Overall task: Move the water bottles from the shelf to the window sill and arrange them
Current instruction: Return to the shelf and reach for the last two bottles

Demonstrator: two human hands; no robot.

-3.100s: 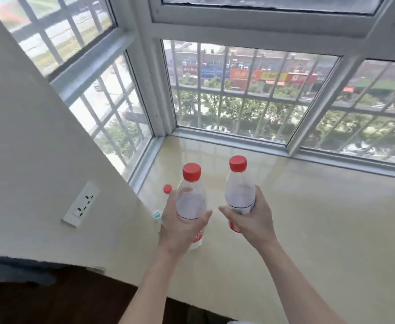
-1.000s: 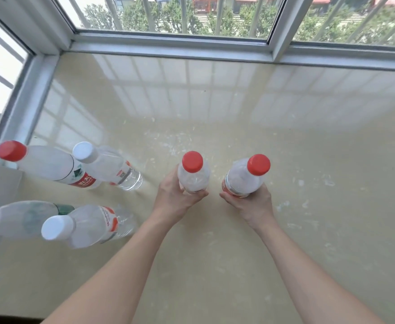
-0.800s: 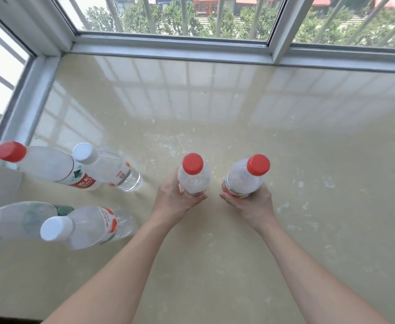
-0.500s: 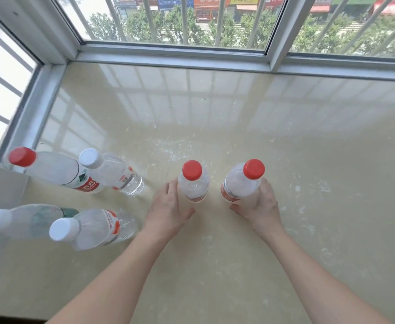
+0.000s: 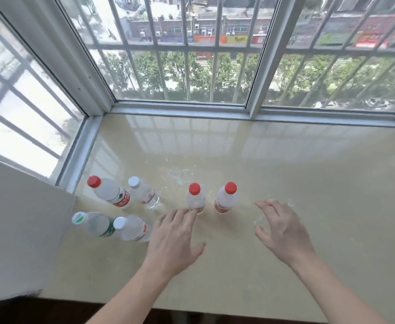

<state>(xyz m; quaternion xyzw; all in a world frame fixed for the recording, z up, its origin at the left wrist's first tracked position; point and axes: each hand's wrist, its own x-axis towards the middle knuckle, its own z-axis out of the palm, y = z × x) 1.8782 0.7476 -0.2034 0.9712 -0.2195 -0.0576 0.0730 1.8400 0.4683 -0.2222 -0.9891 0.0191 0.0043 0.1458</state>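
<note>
Two clear water bottles with red caps stand upright side by side on the beige window sill [image 5: 285, 171]: the left bottle [image 5: 196, 198] and the right bottle [image 5: 225, 198]. My left hand [image 5: 174, 239] hovers open just in front of the left bottle, its fingertips near the bottle's base. Off to the right of the right bottle, my right hand [image 5: 282, 230] is open and holds nothing. Several more bottles stand at the sill's left end: a red-capped bottle [image 5: 108, 191], a white-capped bottle [image 5: 143, 192], a green-marked-cap bottle [image 5: 91, 223] and another white-capped bottle [image 5: 129, 228].
Barred windows [image 5: 192, 66] enclose the sill at the back and on the left. A white wall [image 5: 16, 230] juts in at the left front. The sill's front edge [image 5: 192, 306] runs along the bottom, with dark floor below.
Both hands have let go of the two red-capped bottles and pulled back toward me, fingers spread. The two bottles now stand on the sill. The view has tilted up toward the windows.
</note>
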